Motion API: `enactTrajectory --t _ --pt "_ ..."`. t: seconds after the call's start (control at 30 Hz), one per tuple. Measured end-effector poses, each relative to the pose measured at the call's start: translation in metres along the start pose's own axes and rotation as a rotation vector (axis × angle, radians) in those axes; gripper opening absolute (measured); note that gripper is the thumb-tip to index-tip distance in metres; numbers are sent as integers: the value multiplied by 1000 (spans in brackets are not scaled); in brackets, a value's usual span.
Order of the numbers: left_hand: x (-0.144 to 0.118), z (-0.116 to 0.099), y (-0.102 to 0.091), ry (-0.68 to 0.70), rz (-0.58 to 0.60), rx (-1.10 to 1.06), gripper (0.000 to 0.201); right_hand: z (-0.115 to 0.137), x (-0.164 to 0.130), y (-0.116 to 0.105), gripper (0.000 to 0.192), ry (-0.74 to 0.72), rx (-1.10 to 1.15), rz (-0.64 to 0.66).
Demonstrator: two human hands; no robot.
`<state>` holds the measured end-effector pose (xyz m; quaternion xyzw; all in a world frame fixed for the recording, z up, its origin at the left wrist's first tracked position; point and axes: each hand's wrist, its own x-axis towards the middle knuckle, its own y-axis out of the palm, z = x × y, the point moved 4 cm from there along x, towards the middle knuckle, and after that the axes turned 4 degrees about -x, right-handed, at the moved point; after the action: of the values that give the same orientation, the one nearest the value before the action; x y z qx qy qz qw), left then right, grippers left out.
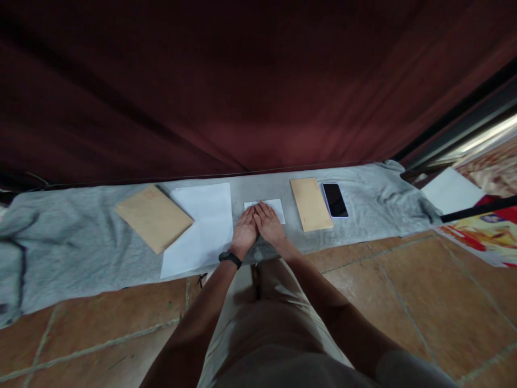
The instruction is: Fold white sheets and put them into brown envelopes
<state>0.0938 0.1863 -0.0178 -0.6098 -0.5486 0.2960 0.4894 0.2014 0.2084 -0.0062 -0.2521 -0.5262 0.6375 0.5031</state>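
A small folded white paper [278,209] lies on the grey cloth, partly covered by my hands. My left hand [244,230], with a dark band at its wrist, rests on the paper's left part, fingers stretched out. Beside it, my right hand [270,224] presses flat on the paper, and the two hands touch at the fingers. Left of them are white sheets [205,221], with a stack of brown envelopes [151,218] overlapping their corner. To the right is another stack of brown envelopes [311,205].
A phone [335,200] with a dark screen lies right of the envelopes. The grey cloth [84,253] covers a long narrow surface above a tiled floor [396,291]. A dark red curtain [242,108] hangs behind. A colourful printed box [484,237] is at far right.
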Motion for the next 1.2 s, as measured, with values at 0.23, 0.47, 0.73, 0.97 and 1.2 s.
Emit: enactTrajectory --t 0.23,0.47,0.73,0.97,1.2 --pt "1 -3 -3 11 9 -14 54 -9 -10 3 50 19 -54 -30" --pt "1 -5 -6 9 16 -4 54 -17 -17 -3 51 64 -83 -46" --pt "0 -4 -7 -54 -10 12 55 -35 -26 -8 54 103 -108 -68" --pt "-3 -5 -10 -81 -31 -4 54 -41 -33 -11 56 141 -114 -99" --pt "-33 -44 -6 -7 19 10 57 -41 -33 -11 57 140 -109 -103"
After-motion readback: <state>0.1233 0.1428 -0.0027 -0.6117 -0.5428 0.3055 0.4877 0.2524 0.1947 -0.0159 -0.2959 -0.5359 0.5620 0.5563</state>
